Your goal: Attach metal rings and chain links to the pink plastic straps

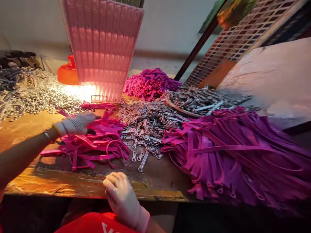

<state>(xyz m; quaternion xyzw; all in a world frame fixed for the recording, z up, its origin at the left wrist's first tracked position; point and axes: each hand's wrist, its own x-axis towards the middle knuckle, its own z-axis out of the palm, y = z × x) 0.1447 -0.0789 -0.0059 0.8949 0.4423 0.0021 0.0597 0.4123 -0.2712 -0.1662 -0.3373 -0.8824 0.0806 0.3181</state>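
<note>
My left hand [76,124], in a pale glove with dark fingertips, reaches over a loose pile of pink straps [97,145]. Thumb and forefinger look apart. Just beyond them a pink strap [105,121] is smeared by motion, and I see no firm grip on it. My right hand [121,197], also gloved, is at the table's front edge with its fingers curled in. Whatever it may hold is hidden. Small metal chain links [143,129] are heaped in the middle, and a few short pieces lie apart near the front.
A large bundle of purple-pink straps [230,149] hangs over the table's right front edge. Behind are a bowl of metal pieces [191,100] and another strap heap [153,82]. Metal rings [31,87] cover the back left, by an orange lamp [68,72] and a ribbed pink panel [104,42].
</note>
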